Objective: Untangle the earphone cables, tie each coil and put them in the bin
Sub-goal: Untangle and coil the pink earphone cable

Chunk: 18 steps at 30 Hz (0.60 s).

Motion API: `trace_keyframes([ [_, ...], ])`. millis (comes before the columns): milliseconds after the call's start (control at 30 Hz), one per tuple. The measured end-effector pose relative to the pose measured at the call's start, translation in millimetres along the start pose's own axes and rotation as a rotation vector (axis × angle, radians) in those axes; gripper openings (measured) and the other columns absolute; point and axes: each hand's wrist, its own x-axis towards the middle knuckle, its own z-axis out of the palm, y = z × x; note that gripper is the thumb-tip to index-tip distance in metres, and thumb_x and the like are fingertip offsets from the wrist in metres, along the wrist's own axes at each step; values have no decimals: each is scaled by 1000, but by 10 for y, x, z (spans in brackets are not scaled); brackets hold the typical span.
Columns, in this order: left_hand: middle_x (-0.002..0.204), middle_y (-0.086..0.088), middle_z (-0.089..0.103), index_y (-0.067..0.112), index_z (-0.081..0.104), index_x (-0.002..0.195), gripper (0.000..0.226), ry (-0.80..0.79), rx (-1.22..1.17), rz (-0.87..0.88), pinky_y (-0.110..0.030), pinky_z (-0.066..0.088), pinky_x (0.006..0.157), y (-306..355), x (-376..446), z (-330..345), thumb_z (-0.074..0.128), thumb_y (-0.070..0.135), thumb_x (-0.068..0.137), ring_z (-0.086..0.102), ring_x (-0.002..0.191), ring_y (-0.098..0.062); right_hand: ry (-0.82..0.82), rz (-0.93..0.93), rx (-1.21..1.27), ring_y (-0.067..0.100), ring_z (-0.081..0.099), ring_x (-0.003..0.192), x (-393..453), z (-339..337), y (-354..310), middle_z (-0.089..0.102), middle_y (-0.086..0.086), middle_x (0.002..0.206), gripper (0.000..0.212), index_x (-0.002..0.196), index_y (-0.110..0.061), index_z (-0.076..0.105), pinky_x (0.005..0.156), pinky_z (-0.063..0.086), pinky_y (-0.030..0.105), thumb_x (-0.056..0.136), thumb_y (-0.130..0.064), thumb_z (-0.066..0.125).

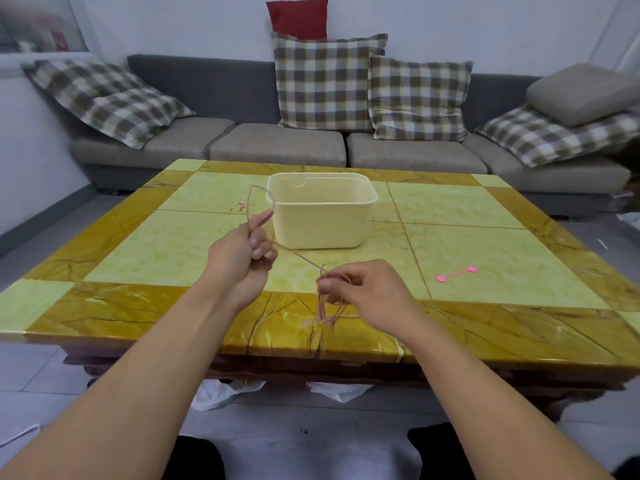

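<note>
Pink cable: a thin pink earphone cable (298,254) runs between the person's two hands, above the near half of the table.
Left hand: the left hand (242,252) is raised over the table, fingers curled round the cable, gripping it; the forefinger points up toward the bin and a long loop of cable rises from it, arching just left of the bin's near corner.
Right hand: the right hand (360,289) sits lower and nearer the table's front edge, fingertips pinching a bunch of the same cable; several strands hang down from the pinch and end in a small tangle just over the brown border.
Span: a taut stretch of cable slopes from the left hand down to the right.
Bin: a cream plastic bin (320,216) stands upright at the table's middle, just beyond the left hand; its inside shows no contents.
Tie: a pink cable tie (457,274) with a round tab at each end lies flat on the table, well to the right of the right hand.
Table: a low table (485,220) with pale green tiles and a brown marbled border.
Background: a grey sofa (277,143) with checked cushions (322,81) stands behind the table.
</note>
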Motion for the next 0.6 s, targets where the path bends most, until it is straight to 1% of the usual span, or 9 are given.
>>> trace_keyframes([
  [67, 45, 9, 31, 2, 57, 134, 48, 123, 54, 5, -16, 31, 43, -33, 44, -71, 22, -2, 100, 28, 37, -5, 61, 43, 190, 19, 76, 77, -41, -90, -48, 78, 3, 81, 6, 90, -18, 81, 69, 61, 32, 88, -23, 78],
  [133, 42, 9, 32, 2, 55, 136, 50, 196, 60, -13, -16, 30, 42, -68, 73, -118, 20, -2, 101, 29, 34, -5, 119, 75, 259, 22, 74, 73, -86, -124, -56, 78, 6, 81, 8, 88, -17, 80, 69, 62, 39, 88, -25, 77],
  [200, 41, 9, 33, 1, 55, 136, 47, 232, 75, -17, -17, 30, 41, -86, 77, -132, 20, 0, 104, 29, 34, -6, 205, 86, 302, 22, 73, 76, -131, -128, -42, 78, 5, 83, 9, 88, -17, 79, 69, 60, 38, 91, -23, 75],
  [300, 41, 9, 33, 3, 56, 133, 44, 238, 102, -7, -17, 31, 40, -125, 76, -108, 21, 4, 107, 28, 34, -6, 391, 34, 404, 14, 72, 90, -165, -189, -85, 78, -2, 89, 13, 90, -17, 77, 84, 58, 31, 95, -25, 68],
  [367, 41, 9, 33, 4, 57, 133, 43, 259, 120, -2, -17, 31, 39, -149, 78, -105, 23, 4, 106, 28, 33, -6, 491, -37, 494, 7, 70, 89, -189, -271, -172, 77, -6, 87, 16, 90, -14, 73, 90, 53, 26, 98, -24, 64],
  [400, 41, 9, 33, 3, 56, 133, 43, 261, 138, 1, -17, 30, 39, -165, 105, -121, 24, 3, 106, 28, 33, -6, 535, -70, 547, 7, 70, 88, -200, -310, -215, 76, -6, 85, 17, 89, -14, 71, 90, 53, 27, 100, -23, 62],
  [467, 41, 8, 34, 2, 53, 135, 43, 262, 192, 7, -17, 30, 40, -184, 122, -119, 22, 2, 105, 29, 32, -6, 593, -112, 676, 14, 68, 83, -235, -366, -278, 73, -2, 81, 19, 87, -13, 67, 85, 55, 31, 101, -21, 59],
  [533, 50, 5, 38, 1, 51, 135, 42, 257, 284, 10, -16, 31, 42, -211, 146, -152, 22, 1, 105, 34, 34, -6, 609, -86, 759, 18, 63, 72, -263, -385, -295, 69, 2, 75, 20, 85, -11, 65, 69, 55, 34, 101, -21, 59],
  [600, 65, 0, 48, -1, 56, 132, 37, 318, 413, 34, -18, 37, 48, -201, 169, -215, 33, 0, 102, 43, 46, -8, 626, 27, 680, 18, 60, 64, -271, -391, -242, 65, 1, 70, 22, 87, -12, 67, 53, 49, 36, 99, -30, 63],
])
